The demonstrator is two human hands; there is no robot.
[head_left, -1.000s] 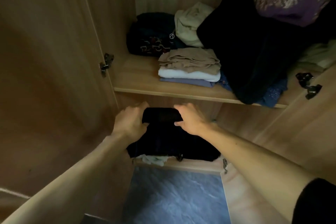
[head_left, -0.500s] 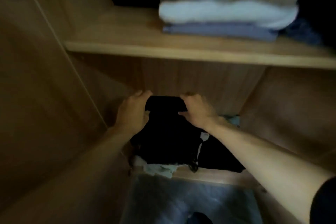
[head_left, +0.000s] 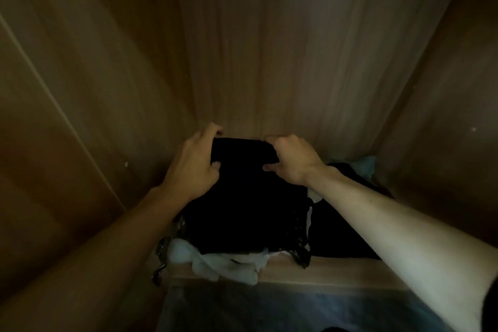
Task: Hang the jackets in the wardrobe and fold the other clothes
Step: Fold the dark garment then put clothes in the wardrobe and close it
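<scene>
The left hand at nine o'clock and the right hand at three gripped the black folded garment by its far corners. Soft and limp, it likely needed both held.

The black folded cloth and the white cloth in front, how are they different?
The black folded cloth is dark and neatly folded; the white cloth is pale and crumpled. The left hand and right hand grip the black folded cloth; nobody touches the white cloth. Both are on the wardrobe shelf.
</scene>
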